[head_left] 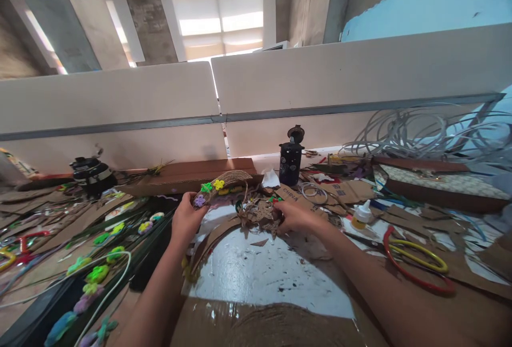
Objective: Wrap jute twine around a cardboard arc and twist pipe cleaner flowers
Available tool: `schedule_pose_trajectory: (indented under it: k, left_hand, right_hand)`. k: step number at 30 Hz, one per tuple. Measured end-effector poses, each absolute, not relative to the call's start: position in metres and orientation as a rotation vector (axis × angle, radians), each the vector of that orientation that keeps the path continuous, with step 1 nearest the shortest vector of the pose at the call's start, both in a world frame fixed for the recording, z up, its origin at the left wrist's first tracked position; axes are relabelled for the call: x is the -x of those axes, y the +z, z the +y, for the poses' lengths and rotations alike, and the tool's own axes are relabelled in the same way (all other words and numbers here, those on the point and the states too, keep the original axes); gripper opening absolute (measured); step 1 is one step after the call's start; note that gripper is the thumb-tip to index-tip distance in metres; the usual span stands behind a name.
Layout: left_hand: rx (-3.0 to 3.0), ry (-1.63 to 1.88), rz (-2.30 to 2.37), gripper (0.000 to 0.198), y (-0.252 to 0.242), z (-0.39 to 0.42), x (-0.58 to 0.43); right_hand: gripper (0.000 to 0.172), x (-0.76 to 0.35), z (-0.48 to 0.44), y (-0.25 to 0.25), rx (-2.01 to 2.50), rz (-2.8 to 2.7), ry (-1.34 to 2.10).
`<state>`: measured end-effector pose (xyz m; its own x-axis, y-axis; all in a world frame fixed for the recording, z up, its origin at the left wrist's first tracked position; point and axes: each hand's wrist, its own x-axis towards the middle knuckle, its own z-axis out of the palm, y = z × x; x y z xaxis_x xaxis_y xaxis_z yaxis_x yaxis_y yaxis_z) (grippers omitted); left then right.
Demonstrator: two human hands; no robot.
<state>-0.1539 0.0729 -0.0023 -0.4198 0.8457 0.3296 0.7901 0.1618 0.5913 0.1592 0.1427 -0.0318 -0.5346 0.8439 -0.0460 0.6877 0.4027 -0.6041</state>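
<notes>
Straw-coloured and ribbed, an arched band (pixel 236 177) stands over the far edge of the white board (pixel 248 267), in the middle of the tabletop. Its left end sits in the left hand (pixel 188 218), thumb and fingers closed on it just below a purple flower (pixel 199 200); gripping so low probably spares the green flower (pixel 206 187) and the yellow flower (pixel 218 184) from being crushed. The right hand (pixel 296 218) has its fingers curled in narrow against the right side of a rough brown star (pixel 264 212) (whether they pinch it or only steady it, I cannot tell). Holding both sides would stop such a light shape from tipping.

Toward the tabletop's right edge, the scissors (pixel 396 248) lie with their handles turned nearer the person, likely for a quick reach, and the glue bottle (pixel 360 216) stands upright just beyond, perhaps so that it does not leak. The black bottle (pixel 290 163), lid up, is by the far edge, well away from the elbows. A patterned bag (pixel 440 184) lies near the far right corner, out of the working space. Along the left side, loose fuzzy flowers (pixel 97 274) are strewn (a handy supply, I would guess) beside a white cord (pixel 128 267).
</notes>
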Motion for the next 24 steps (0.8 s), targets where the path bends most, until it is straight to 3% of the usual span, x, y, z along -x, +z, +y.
schedule_pose_trajectory:
  k: [10, 19, 24]
  left_hand:
    - [-1.645, 1.106, 2.347, 0.037, 0.0, 0.072, 0.153]
    - [-1.661, 1.178, 2.238, 0.037, 0.0, 0.073, 0.143]
    - [-1.685, 1.209, 2.154, 0.035, 0.004, 0.07, 0.124]
  right_hand:
    - [0.024, -0.158, 0.153, -0.041, 1.159, -2.167, 1.122]
    - [0.008, -0.147, 0.139, -0.025, 1.145, -2.076, 0.902]
    - [0.033, -0.118, 0.117, -0.028, 1.221, -2.033, 0.847]
